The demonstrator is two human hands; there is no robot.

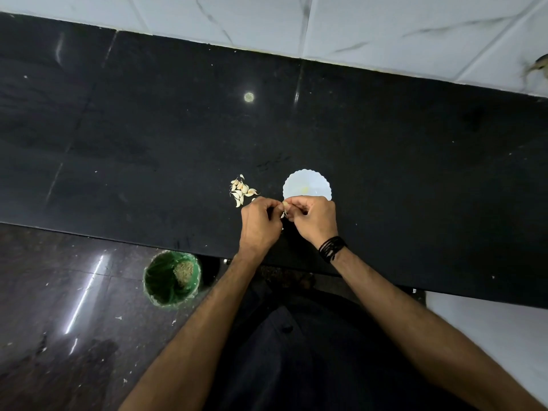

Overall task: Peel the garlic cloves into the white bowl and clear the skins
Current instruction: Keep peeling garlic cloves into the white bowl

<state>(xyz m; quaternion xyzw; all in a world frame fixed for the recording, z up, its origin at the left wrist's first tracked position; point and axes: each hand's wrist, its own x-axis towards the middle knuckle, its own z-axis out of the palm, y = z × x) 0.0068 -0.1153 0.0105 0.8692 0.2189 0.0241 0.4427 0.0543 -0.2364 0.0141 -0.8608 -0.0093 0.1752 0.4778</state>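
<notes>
Both hands meet over the black counter (385,173), close to its near edge, with wide bare stone stretching beyond and to either side of them. The left hand (258,225) and right hand (314,219) each pinch the same garlic clove (285,204) between curled fingertips; it looks pale, with a papery skin strip hanging below. Just beyond the right hand sits the white bowl (307,185), scallop-rimmed. Beyond the left hand lies a pile of unpeeled cloves (240,189). Below the left forearm, on the floor, stands a green bin (170,280).
</notes>
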